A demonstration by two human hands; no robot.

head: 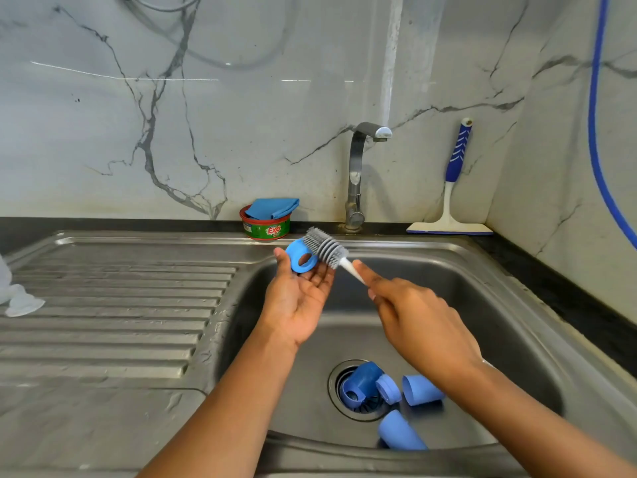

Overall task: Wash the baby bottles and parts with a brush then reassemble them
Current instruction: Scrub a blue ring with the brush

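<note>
Drainboard (120, 305), left edge: clear parts (20, 301) lie loose. Your left hand (300, 298) pinches blue collar ring (301, 258) above sink (482, 288). Your right hand (413, 312) grips brush (325, 246), bristles on ring. Around drain (360, 408): blue parts (365, 384) and two caps (422, 389) probably unwashed. Looks early; reassembly not started.

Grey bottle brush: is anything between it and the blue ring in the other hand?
No, nothing visible. The grey silicone bottle brush, held by the right hand, has its bristles against the round blue plastic ring that the left hand holds above the steel sink.
</note>
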